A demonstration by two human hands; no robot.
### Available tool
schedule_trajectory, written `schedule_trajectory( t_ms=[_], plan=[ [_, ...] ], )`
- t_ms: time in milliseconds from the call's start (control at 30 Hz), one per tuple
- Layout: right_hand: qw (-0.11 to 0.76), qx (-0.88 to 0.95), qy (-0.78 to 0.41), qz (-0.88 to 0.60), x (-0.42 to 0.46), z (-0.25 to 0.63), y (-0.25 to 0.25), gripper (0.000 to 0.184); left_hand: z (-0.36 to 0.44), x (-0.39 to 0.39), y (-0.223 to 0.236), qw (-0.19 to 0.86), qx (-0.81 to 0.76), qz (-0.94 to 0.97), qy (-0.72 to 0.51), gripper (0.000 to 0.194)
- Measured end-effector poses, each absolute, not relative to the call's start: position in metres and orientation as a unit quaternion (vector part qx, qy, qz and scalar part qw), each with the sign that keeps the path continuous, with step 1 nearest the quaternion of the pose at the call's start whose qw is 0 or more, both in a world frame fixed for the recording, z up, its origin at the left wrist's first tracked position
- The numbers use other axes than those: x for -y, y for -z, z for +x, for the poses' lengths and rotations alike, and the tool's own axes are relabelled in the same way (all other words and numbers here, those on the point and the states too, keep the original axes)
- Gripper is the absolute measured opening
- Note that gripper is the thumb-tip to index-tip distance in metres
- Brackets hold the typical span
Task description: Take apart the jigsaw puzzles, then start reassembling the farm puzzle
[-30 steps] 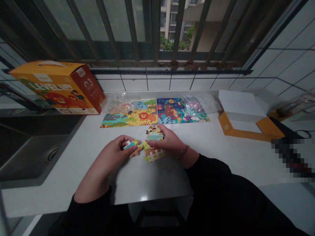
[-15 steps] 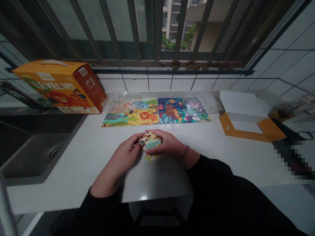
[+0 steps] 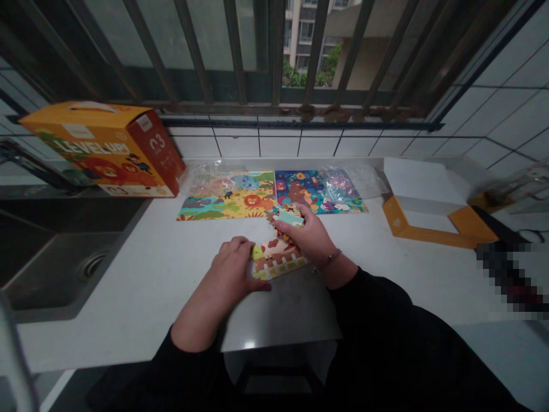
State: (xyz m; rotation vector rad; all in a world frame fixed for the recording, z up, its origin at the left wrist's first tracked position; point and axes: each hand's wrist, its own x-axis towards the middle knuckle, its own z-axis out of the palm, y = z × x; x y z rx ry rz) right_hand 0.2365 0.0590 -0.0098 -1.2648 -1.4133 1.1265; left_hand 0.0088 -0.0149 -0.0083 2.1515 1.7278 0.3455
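Observation:
My right hand [image 3: 315,237] grips a stack of puzzle pieces [image 3: 289,217], with a pale green piece on top. Below that stack, a partly visible puzzle picture [image 3: 277,260] with a brown patch and a white fence lies flat on the counter. Along its left edge rests my left hand [image 3: 234,269], palm down, the thumb stretched out from the other fingers and nothing in its grasp. My right hand and the stack hide the puzzle's upper right part.
Behind my hands lie a lion picture board [image 3: 227,206] and a night-forest board [image 3: 300,189], partly under clear plastic bags [image 3: 358,180]. A yellow carton [image 3: 98,149] stands left beside the sink [image 3: 55,269]. An opened orange-and-white box [image 3: 433,220] sits right.
My right hand has moved right and away from me with the stack, uncovering more of the fence picture. My left hand has come off the stack down to the picture's left edge.

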Motion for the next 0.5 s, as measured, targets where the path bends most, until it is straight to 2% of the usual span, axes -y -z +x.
schedule_trajectory(
  t_ms=[233, 500],
  plan=[
    [0.451, 0.562, -0.484, -0.496, -0.06, 0.236, 0.011, 0.069, 0.01, 0.015, 0.009, 0.217, -0.626, 0.733, -0.157, 0.082],
    [0.465, 0.561, -0.486, -0.482, -0.061, 0.238, 0.012, 0.067, 0.005, 0.019, -0.001, 0.325, -0.623, 0.678, -0.214, 0.077]
  ],
)
